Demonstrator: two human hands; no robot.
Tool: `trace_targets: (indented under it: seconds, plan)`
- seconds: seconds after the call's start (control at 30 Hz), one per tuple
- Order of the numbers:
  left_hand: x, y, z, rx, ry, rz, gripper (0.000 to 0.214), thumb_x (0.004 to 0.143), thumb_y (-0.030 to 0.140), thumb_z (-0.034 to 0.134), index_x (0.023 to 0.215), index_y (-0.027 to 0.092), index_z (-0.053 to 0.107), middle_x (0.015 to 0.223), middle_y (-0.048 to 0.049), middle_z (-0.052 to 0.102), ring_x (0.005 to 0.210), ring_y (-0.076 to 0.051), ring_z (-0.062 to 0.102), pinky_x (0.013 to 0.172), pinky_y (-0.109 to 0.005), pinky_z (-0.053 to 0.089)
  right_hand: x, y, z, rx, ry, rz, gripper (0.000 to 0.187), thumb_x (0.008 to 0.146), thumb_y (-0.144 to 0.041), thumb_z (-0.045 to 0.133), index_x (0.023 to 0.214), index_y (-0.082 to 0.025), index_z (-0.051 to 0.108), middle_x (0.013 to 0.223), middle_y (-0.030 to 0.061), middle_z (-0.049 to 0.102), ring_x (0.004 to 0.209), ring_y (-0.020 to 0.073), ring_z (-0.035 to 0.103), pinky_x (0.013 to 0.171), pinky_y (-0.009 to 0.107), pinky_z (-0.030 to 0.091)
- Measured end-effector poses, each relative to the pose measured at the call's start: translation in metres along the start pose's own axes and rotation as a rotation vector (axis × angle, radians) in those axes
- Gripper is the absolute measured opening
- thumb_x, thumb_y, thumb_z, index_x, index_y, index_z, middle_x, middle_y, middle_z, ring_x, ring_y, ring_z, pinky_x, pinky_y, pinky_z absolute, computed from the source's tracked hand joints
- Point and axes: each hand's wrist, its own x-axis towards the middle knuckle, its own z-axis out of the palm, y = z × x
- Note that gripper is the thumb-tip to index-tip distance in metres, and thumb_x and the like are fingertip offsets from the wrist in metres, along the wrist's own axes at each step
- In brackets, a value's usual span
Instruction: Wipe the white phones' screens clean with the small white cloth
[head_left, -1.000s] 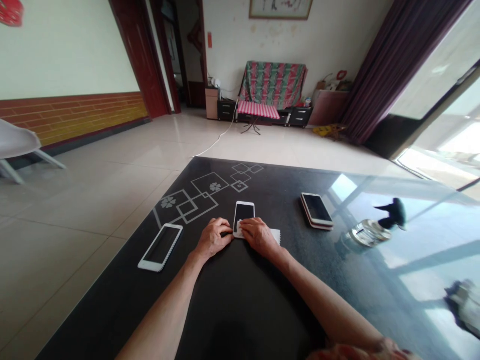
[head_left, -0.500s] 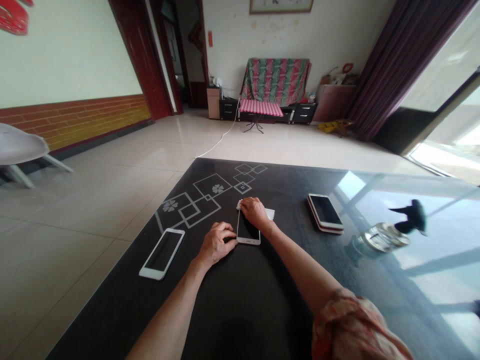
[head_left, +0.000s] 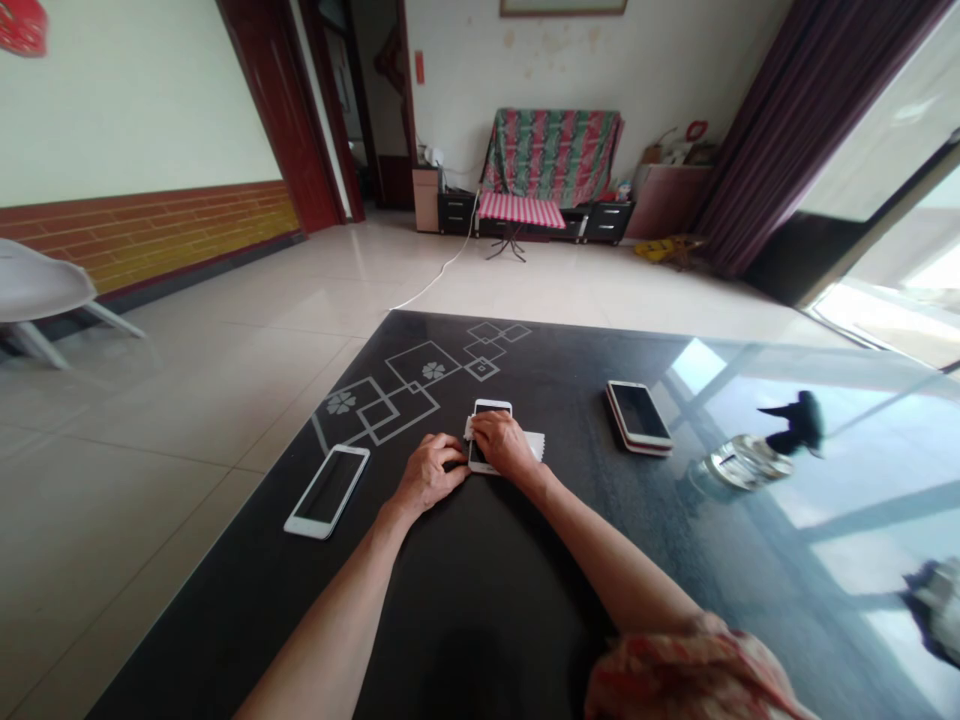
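A white-framed smartphone (head_left: 493, 406) lies face up on the black table, its middle hidden by my right hand. My right hand (head_left: 501, 442) is closed on a white cloth (head_left: 536, 443) and presses it against the screen; the cloth's zigzag edge sticks out to the right. At the phone's lower left edge, my left hand (head_left: 431, 470) grips the side with thumb and fingers. Another white smartphone (head_left: 328, 492) rests to the left. On the right sits a stack of smartphones (head_left: 640, 416), the top one white with a dark screen.
A clear spray bottle with a black trigger head (head_left: 750, 462) lies on the right of the glossy table (head_left: 450, 620). A crumpled grey thing (head_left: 937, 605) is at the right edge. Beyond are a white chair (head_left: 45, 285) and a striped folding table (head_left: 521, 210).
My right hand has slid the cloth down the screen from the phone's top to its middle, uncovering the top end. My left hand stays at the phone's left edge. The view shifted slightly.
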Motion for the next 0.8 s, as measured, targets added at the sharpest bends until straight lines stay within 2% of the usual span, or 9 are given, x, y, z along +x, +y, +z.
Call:
trace_targets:
  seconds: [0.17, 0.27, 0.6, 0.8]
  plan:
    - [0.0, 0.0, 0.0, -0.023, 0.008, 0.0, 0.005, 0.074, 0.023, 0.07, 0.078, 0.024, 0.073, 0.095, -0.001, 0.067, 0.088, -0.018, 0.056, 0.083, -0.031, 0.048, -0.024, -0.012, -0.009, 0.061, -0.02, -0.023, 0.021, 0.087, -0.013, 0.052, 0.093, -0.019, 0.071, 0.104, 0.0053, 0.07, 0.097, 0.0177, 0.062, 0.093, 0.03, 0.044]
    - [0.0, -0.001, 0.001, -0.028, 0.013, 0.002, 0.005, 0.074, 0.022, 0.07, 0.077, 0.024, 0.073, 0.094, -0.0013, 0.067, 0.087, -0.017, 0.056, 0.082, -0.031, 0.049, -0.026, -0.011, -0.01, 0.07, -0.023, -0.031, 0.02, 0.087, -0.014, 0.053, 0.094, -0.019, 0.071, 0.104, 0.0057, 0.07, 0.097, 0.0174, 0.062, 0.093, 0.03, 0.045]
    - [0.001, -0.002, 0.003, 0.014, 0.008, -0.005, 0.013, 0.074, 0.024, 0.069, 0.086, 0.025, 0.074, 0.093, -0.0026, 0.067, 0.088, -0.019, 0.057, 0.083, -0.033, 0.049, 0.028, 0.018, 0.004, -0.085, -0.032, 0.058, 0.019, 0.087, -0.014, 0.052, 0.087, -0.018, 0.071, 0.1, 0.0062, 0.07, 0.096, 0.0178, 0.062, 0.092, 0.029, 0.042]
    - [0.0, -0.005, 0.004, 0.011, 0.001, -0.004, 0.014, 0.075, 0.026, 0.068, 0.088, 0.027, 0.074, 0.094, -0.0024, 0.066, 0.089, -0.019, 0.057, 0.083, -0.033, 0.049, 0.048, 0.028, 0.014, -0.122, -0.012, 0.139, 0.02, 0.089, -0.018, 0.051, 0.083, -0.018, 0.071, 0.096, 0.0084, 0.07, 0.095, 0.0188, 0.06, 0.09, 0.029, 0.041]
